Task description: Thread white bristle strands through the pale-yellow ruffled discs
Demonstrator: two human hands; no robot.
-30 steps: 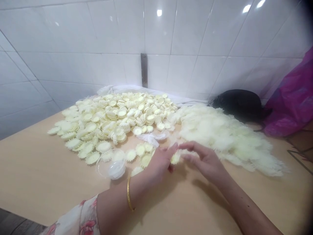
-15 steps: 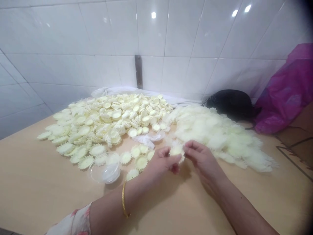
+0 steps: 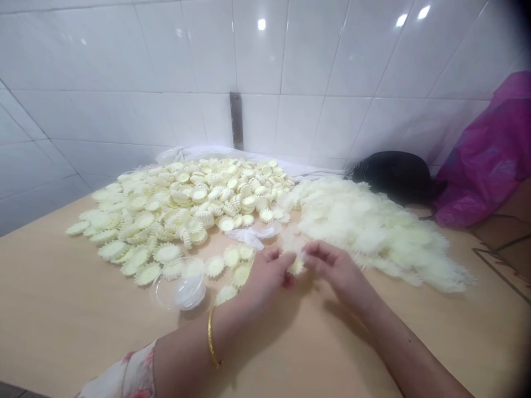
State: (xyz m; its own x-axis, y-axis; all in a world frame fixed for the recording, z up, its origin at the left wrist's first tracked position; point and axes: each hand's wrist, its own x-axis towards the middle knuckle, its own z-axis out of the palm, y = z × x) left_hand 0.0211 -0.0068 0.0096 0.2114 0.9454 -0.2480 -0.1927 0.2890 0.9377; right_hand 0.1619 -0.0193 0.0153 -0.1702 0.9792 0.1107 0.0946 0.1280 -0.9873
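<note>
My left hand (image 3: 269, 276) pinches a small pale-yellow disc (image 3: 297, 265) with a scalloped edge, held just above the table. A wisp of sheer whitish material (image 3: 291, 241) shows behind it; whether it is joined to the disc I cannot tell. My right hand (image 3: 338, 272) is at the disc's right edge, thumb and forefinger pressed together. What lies between those fingertips is blurred. Several loose scalloped discs (image 3: 214, 267) rest left of my hands, beside a clear plastic cup (image 3: 189, 292) with something white in it.
A large heap of scalloped discs (image 3: 194, 196) covers the back left of the wooden table (image 3: 50, 309). Fluffy pale sheer pieces (image 3: 373, 232) are piled at the right. Behind them are a black bag (image 3: 392, 176) and a magenta plastic bag (image 3: 483, 160), against a tiled wall (image 3: 302, 55).
My right fingertips have shifted slightly left and down by the disc. Less of the disc shows now, and it sits a little lower in my left hand.
</note>
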